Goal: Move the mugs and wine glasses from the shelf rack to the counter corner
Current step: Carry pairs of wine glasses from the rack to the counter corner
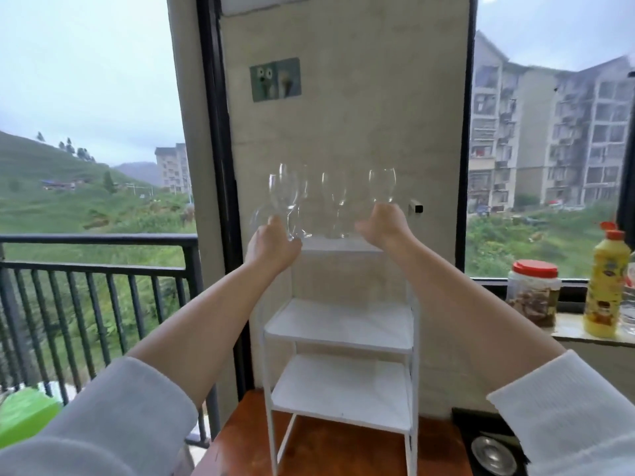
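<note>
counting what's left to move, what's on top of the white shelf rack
On the white shelf rack, wine glasses stand on the top tier; the left hand and right hand each grip one. Both hands cover the stems, so the exact count is unclear. No mugs visible.

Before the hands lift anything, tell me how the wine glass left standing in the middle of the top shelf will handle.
The middle wine glass looks thin and clear, so probably fragile and light. Its tall stem over a small foot suggests it tips easily if bumped.
</note>
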Action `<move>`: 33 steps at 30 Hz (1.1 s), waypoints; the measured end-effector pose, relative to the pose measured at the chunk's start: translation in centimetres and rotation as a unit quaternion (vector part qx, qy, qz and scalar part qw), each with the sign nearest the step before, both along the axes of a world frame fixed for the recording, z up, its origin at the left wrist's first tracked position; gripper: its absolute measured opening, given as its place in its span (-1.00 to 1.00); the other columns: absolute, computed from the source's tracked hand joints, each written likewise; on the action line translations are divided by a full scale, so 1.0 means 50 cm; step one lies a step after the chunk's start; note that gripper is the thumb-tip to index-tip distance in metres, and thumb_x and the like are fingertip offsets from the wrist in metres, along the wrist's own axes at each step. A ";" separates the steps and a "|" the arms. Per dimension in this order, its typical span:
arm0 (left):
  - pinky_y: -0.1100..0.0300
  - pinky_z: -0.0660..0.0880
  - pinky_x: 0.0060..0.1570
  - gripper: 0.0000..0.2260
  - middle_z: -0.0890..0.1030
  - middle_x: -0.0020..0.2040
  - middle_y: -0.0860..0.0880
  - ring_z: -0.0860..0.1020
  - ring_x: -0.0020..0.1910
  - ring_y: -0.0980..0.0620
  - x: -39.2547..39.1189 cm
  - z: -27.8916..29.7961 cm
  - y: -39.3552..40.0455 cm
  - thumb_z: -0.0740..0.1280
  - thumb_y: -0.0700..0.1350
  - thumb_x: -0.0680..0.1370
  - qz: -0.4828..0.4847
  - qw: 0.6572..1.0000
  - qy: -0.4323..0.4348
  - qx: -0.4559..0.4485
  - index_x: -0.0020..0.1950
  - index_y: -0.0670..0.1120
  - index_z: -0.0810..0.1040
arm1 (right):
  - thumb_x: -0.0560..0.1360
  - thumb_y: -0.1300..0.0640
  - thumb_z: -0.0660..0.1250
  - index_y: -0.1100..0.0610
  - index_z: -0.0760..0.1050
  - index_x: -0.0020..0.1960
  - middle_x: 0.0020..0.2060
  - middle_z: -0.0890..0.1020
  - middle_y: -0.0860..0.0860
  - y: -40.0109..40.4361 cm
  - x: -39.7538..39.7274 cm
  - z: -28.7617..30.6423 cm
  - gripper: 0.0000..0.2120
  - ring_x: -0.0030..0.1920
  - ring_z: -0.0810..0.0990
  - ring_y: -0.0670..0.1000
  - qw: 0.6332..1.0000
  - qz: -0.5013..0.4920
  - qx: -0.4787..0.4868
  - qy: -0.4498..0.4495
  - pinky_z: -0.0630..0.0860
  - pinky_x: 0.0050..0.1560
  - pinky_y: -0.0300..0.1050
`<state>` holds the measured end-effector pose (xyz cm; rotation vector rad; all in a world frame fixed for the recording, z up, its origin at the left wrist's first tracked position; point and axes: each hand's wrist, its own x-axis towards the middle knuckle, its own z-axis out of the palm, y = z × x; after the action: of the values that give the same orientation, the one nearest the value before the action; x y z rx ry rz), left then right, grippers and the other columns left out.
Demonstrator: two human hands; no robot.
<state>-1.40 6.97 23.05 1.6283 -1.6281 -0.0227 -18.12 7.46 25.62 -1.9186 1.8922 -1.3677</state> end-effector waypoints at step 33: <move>-0.09 0.51 0.14 -0.39 0.55 -0.03 -0.15 0.58 0.09 -0.24 -0.009 0.038 -0.200 0.45 0.08 0.38 -0.224 0.899 0.374 -0.033 0.28 -0.16 0.28 | 0.41 0.35 0.25 0.18 0.37 -0.41 -0.48 0.42 0.08 -0.154 0.020 0.028 -0.76 -0.53 0.40 -0.03 0.947 -0.023 0.028 -0.320 0.28 -0.45 -0.26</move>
<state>-1.84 -3.02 24.94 0.9614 -1.3158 -0.7324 -17.11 -0.24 27.00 -1.1881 1.6207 -1.6596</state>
